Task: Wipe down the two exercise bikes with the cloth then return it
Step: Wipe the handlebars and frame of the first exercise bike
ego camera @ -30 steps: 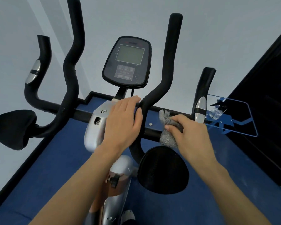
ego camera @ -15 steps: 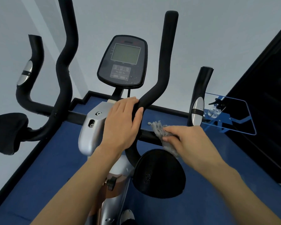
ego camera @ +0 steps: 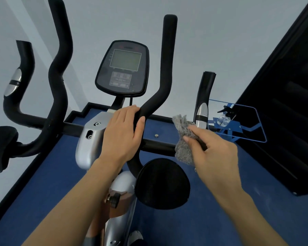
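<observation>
An exercise bike fills the view, with a grey console at its centre and black foam handlebars. My left hand wraps the base of the right upright handlebar, beside the silver stem housing. My right hand presses a grey fuzzy cloth against the black crossbar, just left of the short right grip with its silver sensor. A black round pad sits below the crossbar. No second bike shows.
A clear blue-edged shelf at right carries a spray bottle. A tall black cabinet stands at the far right. Blue carpet covers the floor, and white walls close in behind. The left handlebars and left pad reach out at left.
My right hand has slid the cloth along the crossbar, first left toward the stem, now back right toward the short grip. My left hand stays on the handlebar.
</observation>
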A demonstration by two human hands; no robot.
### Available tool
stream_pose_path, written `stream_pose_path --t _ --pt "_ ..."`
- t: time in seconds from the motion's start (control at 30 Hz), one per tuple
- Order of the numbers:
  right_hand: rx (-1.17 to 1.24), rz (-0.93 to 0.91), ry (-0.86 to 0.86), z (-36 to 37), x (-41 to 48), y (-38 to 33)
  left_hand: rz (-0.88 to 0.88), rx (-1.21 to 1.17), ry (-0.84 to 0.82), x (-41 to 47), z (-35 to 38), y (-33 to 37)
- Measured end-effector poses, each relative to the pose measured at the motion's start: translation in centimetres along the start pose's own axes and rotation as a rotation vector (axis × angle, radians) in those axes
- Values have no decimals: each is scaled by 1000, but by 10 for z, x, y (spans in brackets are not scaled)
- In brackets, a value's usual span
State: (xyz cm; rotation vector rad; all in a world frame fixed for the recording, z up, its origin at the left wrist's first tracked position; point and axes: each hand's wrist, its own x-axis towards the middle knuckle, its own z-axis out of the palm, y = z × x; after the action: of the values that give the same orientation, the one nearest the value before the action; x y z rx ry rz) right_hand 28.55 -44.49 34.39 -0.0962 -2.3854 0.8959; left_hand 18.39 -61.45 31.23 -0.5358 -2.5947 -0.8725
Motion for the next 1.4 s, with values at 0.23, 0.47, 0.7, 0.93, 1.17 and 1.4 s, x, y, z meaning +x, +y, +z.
stream_pose_path --t 0.23,0.47,0.7,0.93,1.17,1.4 --pt "-268 -240 11 14 -19 31 96 -13 -92 2 0 0" --pt "-142 -200 66 32 -48 48 90 -18 -97 -1 2 -1" --pt "-55 -121 104 36 -31 49 89 -14 -94 -2 1 1" --pt "93 -159 107 37 -48 55 74 -2 -102 -4 1 5" --pt "223 -62 183 40 -62 56 73 -4 -86 -4 1 3" --pt "342 170 336 28 -34 55 72 0 -92 -4 1 3"
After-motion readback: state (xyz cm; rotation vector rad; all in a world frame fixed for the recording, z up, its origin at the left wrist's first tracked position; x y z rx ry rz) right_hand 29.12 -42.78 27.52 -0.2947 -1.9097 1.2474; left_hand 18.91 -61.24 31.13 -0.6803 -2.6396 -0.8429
